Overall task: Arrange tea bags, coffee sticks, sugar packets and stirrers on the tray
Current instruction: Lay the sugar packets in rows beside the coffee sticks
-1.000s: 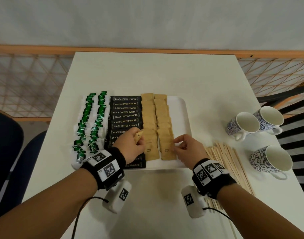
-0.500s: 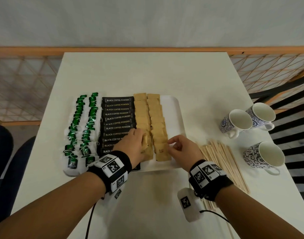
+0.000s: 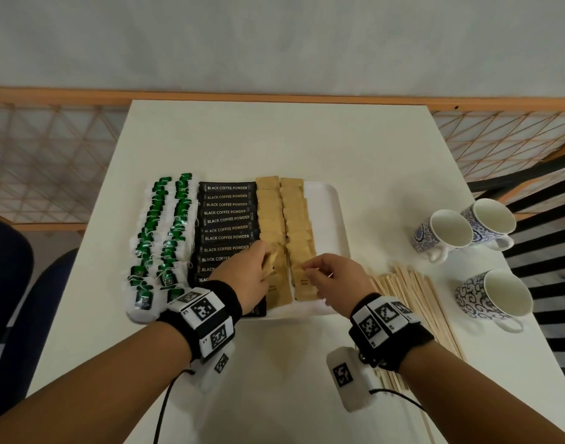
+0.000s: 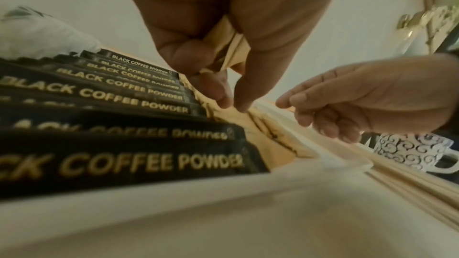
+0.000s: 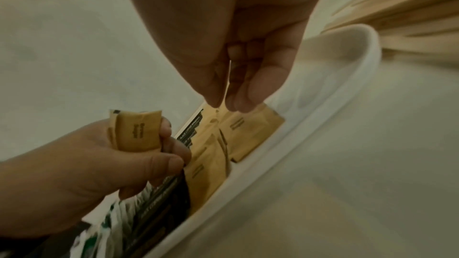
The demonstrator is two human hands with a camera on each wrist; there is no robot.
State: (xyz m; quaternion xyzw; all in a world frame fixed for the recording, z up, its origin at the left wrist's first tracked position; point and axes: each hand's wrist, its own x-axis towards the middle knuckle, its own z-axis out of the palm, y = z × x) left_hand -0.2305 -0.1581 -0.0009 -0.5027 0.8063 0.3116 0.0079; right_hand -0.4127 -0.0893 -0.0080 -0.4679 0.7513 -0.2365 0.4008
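Near the tabletop's (image 3: 274,139) front edge, the left hand (image 3: 242,278) grips a small bunch of sugar packets (image 5: 137,131). The right hand (image 3: 335,278) pinches what appears to be one thin packet edge-on. Both hover over the tray's (image 3: 326,200) near sugar rows. Stirrers (image 3: 412,302) lie right of it, coffee sticks (image 3: 226,219) and tea bags (image 3: 166,232) left.

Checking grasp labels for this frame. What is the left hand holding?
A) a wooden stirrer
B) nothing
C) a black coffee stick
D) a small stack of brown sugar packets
D: the left hand grips a small stack of brown sugar packets, fingers curled round them above the tray; the wooden stirrers lie on the table, off the tray.
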